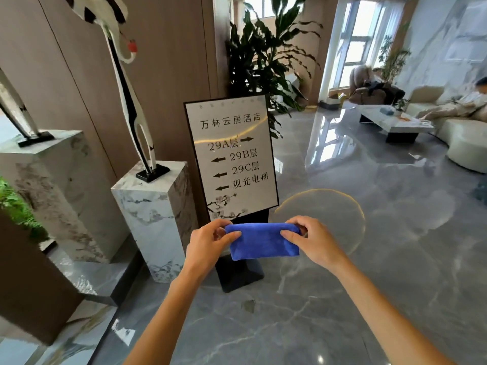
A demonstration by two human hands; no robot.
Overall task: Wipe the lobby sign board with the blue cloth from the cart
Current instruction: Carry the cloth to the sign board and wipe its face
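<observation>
The lobby sign board (232,156) stands upright on a black floor base, a pale panel in a black frame with dark characters and arrows. In front of its lower edge I hold a folded blue cloth (263,242) stretched between both hands. My left hand (209,243) pinches the cloth's left end, and my right hand (312,239) pinches its right end. The cloth hangs below the panel and does not touch it. No cart is in view.
A marble pedestal (155,217) with a crane sculpture stands just left of the sign, with a taller pedestal (52,180) further left. A large potted plant (266,56) rises behind the sign. Polished grey floor stretches right toward sofas, a low table (395,122) and seated people.
</observation>
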